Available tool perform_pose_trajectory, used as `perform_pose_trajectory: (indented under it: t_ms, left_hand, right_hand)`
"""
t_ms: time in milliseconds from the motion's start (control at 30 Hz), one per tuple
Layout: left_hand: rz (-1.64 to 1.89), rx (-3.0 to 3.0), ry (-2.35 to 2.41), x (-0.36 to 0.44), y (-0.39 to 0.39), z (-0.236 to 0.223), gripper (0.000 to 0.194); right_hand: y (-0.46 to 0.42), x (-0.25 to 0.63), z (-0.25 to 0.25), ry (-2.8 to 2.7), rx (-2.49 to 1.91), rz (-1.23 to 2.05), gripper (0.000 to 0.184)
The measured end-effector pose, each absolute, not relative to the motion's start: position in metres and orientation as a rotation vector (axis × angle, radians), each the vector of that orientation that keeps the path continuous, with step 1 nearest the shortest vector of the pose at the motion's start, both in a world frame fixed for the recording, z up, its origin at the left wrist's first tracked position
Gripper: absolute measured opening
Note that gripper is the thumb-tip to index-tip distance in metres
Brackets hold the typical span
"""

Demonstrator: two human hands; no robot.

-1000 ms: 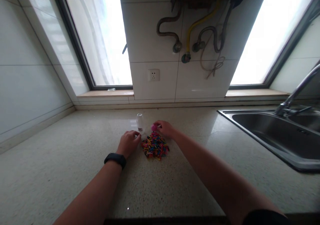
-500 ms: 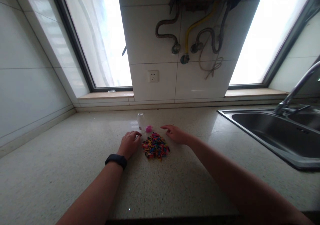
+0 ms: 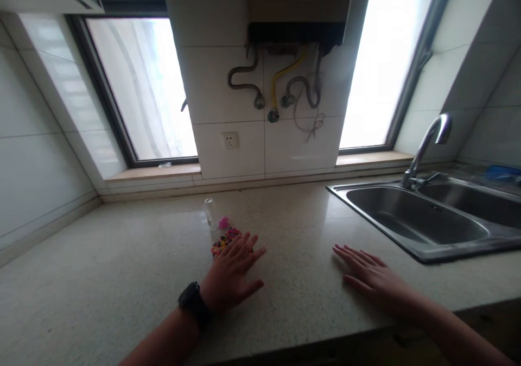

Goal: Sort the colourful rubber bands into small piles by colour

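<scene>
My left hand (image 3: 234, 276), with a black watch (image 3: 194, 302) on its wrist, is open with fingers spread. It hovers over or in front of a pile of small multicoloured pieces (image 3: 221, 245) and hides much of it; I cannot tell whether it touches them. Just behind the pile lies a small pink object (image 3: 223, 222). Beside that, to the left, stands a clear bottle-shaped container (image 3: 210, 215). My right hand (image 3: 368, 273) is open over the counter to the right, fingers stretched towards the left, holding nothing. It is nearest to the sink's front corner.
The speckled pale counter (image 3: 293, 219) runs along a tiled wall. A steel double-bowl sink (image 3: 407, 249) with a curved faucet (image 3: 423, 143) is at the right. A wall socket (image 3: 230, 140) and a boxy appliance (image 3: 297, 7) with hoses are on the wall behind.
The view has tilted up and turned right. My left hand has moved from beside the pile to over its front and spread its fingers. My right hand has moved right, away from the pile.
</scene>
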State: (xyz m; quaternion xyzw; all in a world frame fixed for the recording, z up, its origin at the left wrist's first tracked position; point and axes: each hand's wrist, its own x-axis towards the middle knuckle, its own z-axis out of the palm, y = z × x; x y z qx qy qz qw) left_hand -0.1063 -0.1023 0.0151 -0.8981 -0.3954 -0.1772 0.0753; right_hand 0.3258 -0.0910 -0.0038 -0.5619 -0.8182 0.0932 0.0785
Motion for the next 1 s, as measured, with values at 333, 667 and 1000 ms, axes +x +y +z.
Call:
perform_pose_trajectory:
  t_ms: [333, 667, 1000]
  left_hand:
    - [-0.429, -2.579, -1.368, -0.101, -0.103, -0.008, 0.062]
    - [-0.535, -2.238, -1.631, -0.095, -0.129, -0.006, 0.050]
    - [-0.392, -2.403, -1.684, -0.061, -0.055, -0.002, 0.050]
  right_hand:
    - [-0.099, 0.321, 0.005, -2.464, -1.668, 0.208, 0.063]
    - [-0.098, 0.324, 0.002, -2.483, -1.633, 0.199, 0.063]
    - [-0.097, 0.324, 0.003, -2.467, -1.637, 0.220, 0.061]
